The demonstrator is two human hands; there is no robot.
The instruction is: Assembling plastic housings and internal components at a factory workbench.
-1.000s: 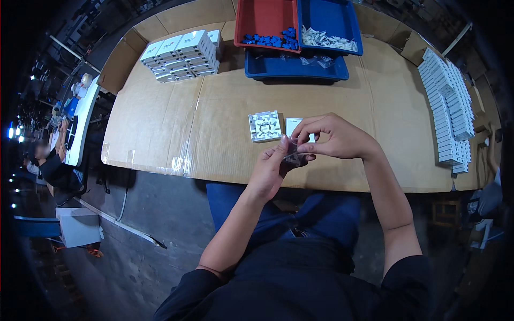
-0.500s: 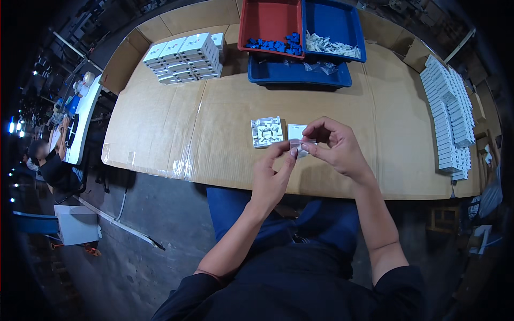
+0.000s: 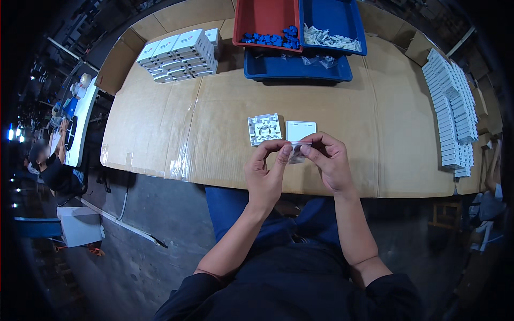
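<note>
A small clear plastic zip bag (image 3: 297,153) hangs between my hands, pinched along its top edge. My left hand (image 3: 266,171) grips its left corner between thumb and forefinger; my right hand (image 3: 333,163) grips the right corner the same way. What the bag contains is too small to make out. Just beyond my fingers lies a flat white square cover (image 3: 301,130), partly hidden by my right hand. To its left sits a white square housing (image 3: 264,129) with a dark curved wire or ring inside.
Stacked white boxes (image 3: 179,53) stand at the back left of the cardboard-covered table (image 3: 225,112). At the back, a red tray (image 3: 266,21) holds blue pieces, a blue tray (image 3: 332,16) white pieces, above another blue tray (image 3: 294,75). White units (image 3: 450,112) are piled far right. A person (image 3: 53,160) sits left.
My right hand has come down and closer to my left, now pinching the bag's top edge. The bag has moved slightly toward me, uncovering more of the white cover.
</note>
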